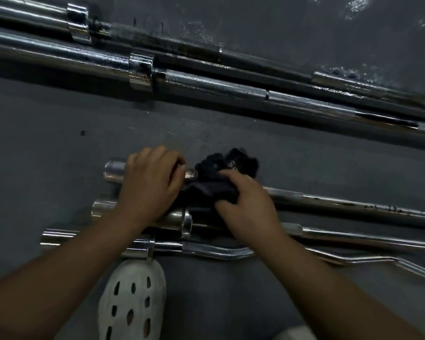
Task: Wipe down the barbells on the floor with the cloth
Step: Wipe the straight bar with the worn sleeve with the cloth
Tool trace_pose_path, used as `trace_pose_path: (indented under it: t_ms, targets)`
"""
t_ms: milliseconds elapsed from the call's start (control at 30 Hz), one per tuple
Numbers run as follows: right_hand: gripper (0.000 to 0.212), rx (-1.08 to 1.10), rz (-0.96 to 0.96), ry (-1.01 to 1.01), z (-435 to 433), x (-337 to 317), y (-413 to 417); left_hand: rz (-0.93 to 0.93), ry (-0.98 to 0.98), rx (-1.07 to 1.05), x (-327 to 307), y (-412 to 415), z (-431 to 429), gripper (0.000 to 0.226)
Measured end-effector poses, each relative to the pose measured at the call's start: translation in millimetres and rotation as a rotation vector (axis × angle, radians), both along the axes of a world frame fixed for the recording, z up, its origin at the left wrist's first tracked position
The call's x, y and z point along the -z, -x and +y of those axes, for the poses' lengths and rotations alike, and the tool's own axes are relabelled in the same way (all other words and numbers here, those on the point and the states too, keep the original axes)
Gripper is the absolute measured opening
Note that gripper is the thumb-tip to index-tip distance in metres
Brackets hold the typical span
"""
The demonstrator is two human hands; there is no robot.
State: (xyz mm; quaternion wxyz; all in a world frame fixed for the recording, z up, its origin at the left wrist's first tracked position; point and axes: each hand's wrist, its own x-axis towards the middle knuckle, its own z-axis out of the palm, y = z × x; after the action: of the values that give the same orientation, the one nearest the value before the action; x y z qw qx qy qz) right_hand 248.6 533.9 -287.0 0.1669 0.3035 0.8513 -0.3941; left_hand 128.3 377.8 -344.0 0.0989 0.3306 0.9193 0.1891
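Three short chrome barbells lie side by side on the dark floor in front of me. My left hand [150, 185] grips the sleeve of the farthest one, a straight bar [353, 207], near its left end. My right hand [248, 204] holds a bunched black cloth [221, 175] pressed onto that bar just right of the sleeve. The middle bar [353, 238] and the nearest, a curl bar [219, 251] with a bent shaft, run off to the right under my arms.
Several long chrome barbells [206, 84] lie against the wall at the top, collars at the left. A strip of bare dark floor [59, 148] separates them from the short bars. My white perforated shoe [133, 300] stands right below the curl bar.
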Motion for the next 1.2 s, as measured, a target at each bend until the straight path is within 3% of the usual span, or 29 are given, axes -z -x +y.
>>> trace_pose_path:
  t_ms: [100, 233, 300, 367, 433, 533, 600, 700, 833, 900, 967, 1033, 1100, 1133, 1200]
  targets:
    - [0.046, 0.087, -0.017, -0.041, 50.4, -3.8, -23.7, 0.038, 0.029, 0.011, 2.9, -4.7, 0.7, 0.012]
    - [0.054, 0.552, -0.117, -0.354, 76.5, 16.9, -26.5, 0.118, 0.114, 0.084, 9.2, 3.6, 11.8, 0.019]
    - [0.051, 0.397, -0.106, -0.345, 35.8, 21.7, -1.0, 0.087, 0.121, 0.119, 11.2, 24.5, 23.3, 0.021]
    - [0.055, 0.147, 0.029, -0.26, -4.7, 16.9, 21.2, 0.014, 0.078, 0.194, 10.2, 51.1, 33.7, 0.029]
    - [0.059, 0.066, 0.119, -0.152, -4.6, 9.2, 29.6, 0.005, 0.034, 0.28, 7.5, 66.6, 38.7, 0.033]
    - [0.057, 0.138, 0.104, -0.298, 54.8, 13.7, 4.1, 0.016, -0.005, 0.178, 3.0, 50.6, 33.5, 0.025]
    - [0.055, 0.354, 0.029, -0.455, 94.2, 18.8, -22.4, 0.08, 0.067, 0.152, 5.0, 27.8, 26.2, 0.027]
    - [0.053, 0.585, -0.085, -0.474, 76.7, 27.2, -15.2, 0.167, 0.128, 0.209, 13.7, 33.0, 31.1, 0.033]
    - [0.05, 0.128, 0.097, -0.352, 17.8, 22.8, 38.1, 0.179, 0.072, 0.222, 11.5, 70.8, 58.2, 0.032]
    - [0.052, 0.051, 0.174, -0.271, 35.5, 16.7, 41.0, 0.153, -0.018, 0.176, 7.1, 71.0, 56.2, 0.029]
    - [0.052, 0.21, 0.196, -0.344, 75.5, 16.7, 20.6, 0.091, -0.042, 0.13, 6.0, 57.9, 44.5, 0.033]
    - [0.057, 0.486, 0.122, -0.464, 108.0, 19.0, -7.7, 0.101, 0.061, 0.171, 14.4, 41.3, 28.0, 0.047]
    - [0.063, 0.743, 0.037, -0.418, 107.1, 23.0, -14.6, 0.118, 0.141, 0.228, 19.7, 43.7, 25.7, 0.055]
    - [0.06, 0.784, 0.031, -0.366, 94.2, 27.2, -5.0, 0.125, 0.157, 0.242, 18.1, 51.5, 32.7, 0.055]
    - [0.05, 0.62, 0.079, -0.295, 56.1, 30.0, 28.6, 0.122, 0.194, 0.253, 11.7, 71.5, 50.5, 0.052]
